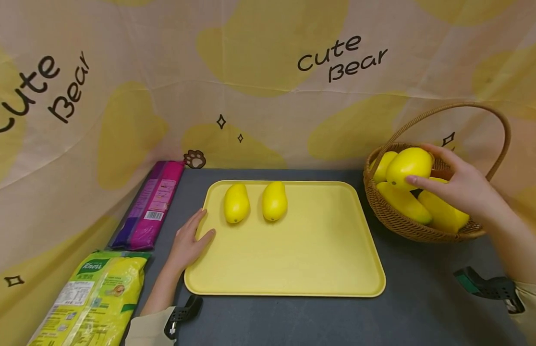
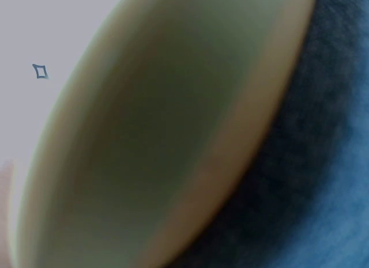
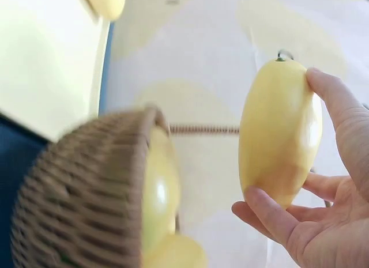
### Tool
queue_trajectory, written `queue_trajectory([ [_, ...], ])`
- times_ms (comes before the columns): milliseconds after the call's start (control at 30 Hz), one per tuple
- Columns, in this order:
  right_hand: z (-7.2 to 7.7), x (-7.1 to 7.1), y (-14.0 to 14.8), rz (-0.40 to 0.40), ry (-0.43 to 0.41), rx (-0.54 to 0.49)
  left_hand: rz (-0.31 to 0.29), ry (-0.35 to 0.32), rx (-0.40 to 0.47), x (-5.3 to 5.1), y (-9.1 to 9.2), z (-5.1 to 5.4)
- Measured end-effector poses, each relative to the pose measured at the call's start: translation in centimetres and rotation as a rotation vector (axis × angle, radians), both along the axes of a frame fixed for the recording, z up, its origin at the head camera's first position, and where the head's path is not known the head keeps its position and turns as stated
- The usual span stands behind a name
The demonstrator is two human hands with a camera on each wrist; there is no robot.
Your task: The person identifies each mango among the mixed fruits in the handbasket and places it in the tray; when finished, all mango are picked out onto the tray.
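Observation:
My right hand point(image 1: 462, 185) grips a yellow mango point(image 1: 409, 167) between thumb and fingers, over the wicker basket point(image 1: 393, 221) at the right. In the right wrist view the held mango point(image 3: 279, 135) stands clear of the basket point(image 3: 86, 193), its stem end up. Several more mangoes point(image 1: 404, 202) lie inside the basket. At the other side my left hand point(image 1: 192, 242) rests on the left edge of the yellow tray point(image 1: 294, 264), fingers fairly straight. Two mangoes point(image 1: 236, 203) lie side by side near the tray's back left. The left wrist view is mostly blurred.
A purple and pink packet point(image 1: 149, 206) lies left of the tray. In front of it is a yellow-green Knorr bag point(image 1: 95, 298). The basket's tall handle point(image 1: 462, 105) arches above the fruit. A printed cloth point(image 1: 259, 86) hangs behind the dark table point(image 1: 294, 319).

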State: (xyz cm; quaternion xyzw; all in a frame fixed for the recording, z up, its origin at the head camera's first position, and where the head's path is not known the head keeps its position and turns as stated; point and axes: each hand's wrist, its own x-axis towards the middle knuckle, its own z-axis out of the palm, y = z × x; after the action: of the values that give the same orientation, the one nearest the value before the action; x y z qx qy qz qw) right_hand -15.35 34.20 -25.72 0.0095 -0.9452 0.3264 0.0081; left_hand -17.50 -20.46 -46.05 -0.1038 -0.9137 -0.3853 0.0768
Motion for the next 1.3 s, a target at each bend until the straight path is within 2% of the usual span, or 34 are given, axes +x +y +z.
queue_trajectory([
  [233,-1.2,1.2,-3.5,0.089,0.022,-0.093,0.003,-0.012,0.002,0.1,0.1,0.2],
  [333,-2.0,1.0,-5.2,0.146,0.047,-0.134,0.003,-0.013,-0.002,0.1,0.1,0.2],
  [433,-3.1,0.7,-6.6,0.214,0.072,-0.133,0.003,-0.015,-0.007,0.1,0.1,0.3],
  [667,-6.5,-0.8,-9.0,0.353,0.102,-0.121,0.002,-0.025,-0.01,0.3,0.2,0.5],
  [933,-9.5,-2.6,-10.7,0.383,0.047,-0.113,0.005,-0.001,-0.008,0.4,0.2,0.5],
  [1300,-12.0,-5.0,-11.8,0.43,0.023,-0.175,0.01,0.038,-0.005,0.2,0.1,0.1],
])
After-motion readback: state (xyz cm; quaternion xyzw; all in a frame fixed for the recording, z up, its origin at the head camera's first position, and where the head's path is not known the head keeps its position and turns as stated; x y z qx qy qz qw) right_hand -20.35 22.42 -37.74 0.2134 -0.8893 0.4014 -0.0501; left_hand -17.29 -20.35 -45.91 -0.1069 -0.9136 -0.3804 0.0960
